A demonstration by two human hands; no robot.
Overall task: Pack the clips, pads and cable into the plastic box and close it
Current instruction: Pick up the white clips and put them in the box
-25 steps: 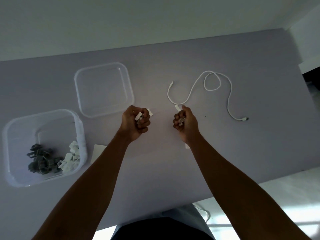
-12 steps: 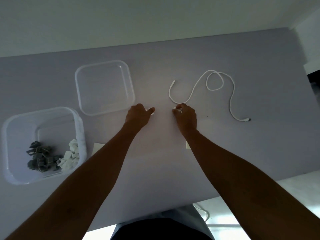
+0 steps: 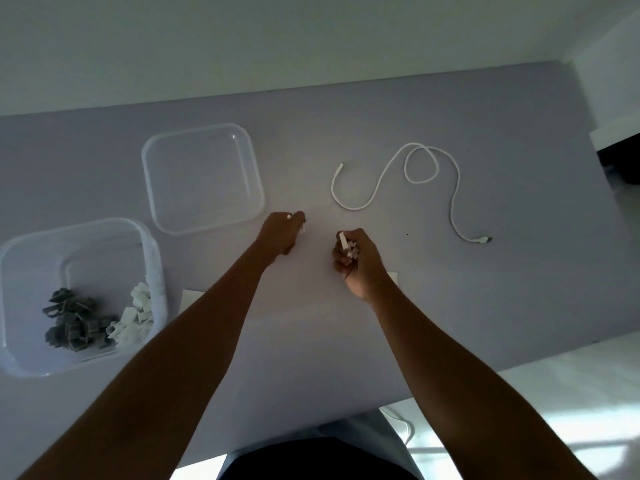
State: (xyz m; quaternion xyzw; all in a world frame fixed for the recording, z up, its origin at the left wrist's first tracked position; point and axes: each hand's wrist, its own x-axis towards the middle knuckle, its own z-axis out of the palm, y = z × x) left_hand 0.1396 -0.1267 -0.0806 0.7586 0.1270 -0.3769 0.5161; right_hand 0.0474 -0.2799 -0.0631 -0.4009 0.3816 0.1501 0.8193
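My right hand [image 3: 356, 259] is lifted off the table, its fingers curled round a bunch of white clips [image 3: 348, 249]. My left hand [image 3: 282, 233] is low over the table and pinches a small white clip at its fingertips. The clear plastic box [image 3: 152, 258] stands at the left with grey clips [image 3: 74, 325] and white clips [image 3: 135, 318] inside. Its clear lid [image 3: 202, 178] lies flat behind it. The white cable [image 3: 420, 174] lies loose on the table to the right. White pads [image 3: 188, 299] peek out from under my left forearm and at my right wrist [image 3: 393, 277].
The grey table [image 3: 485, 289] ends at a wall behind and at a near edge over a bright floor. A dark object [image 3: 623, 157] sits past the table's right edge.
My right hand has pulled back from the table and turned up with white clips in it. My left hand stays down at the table, still picking at a small clip.
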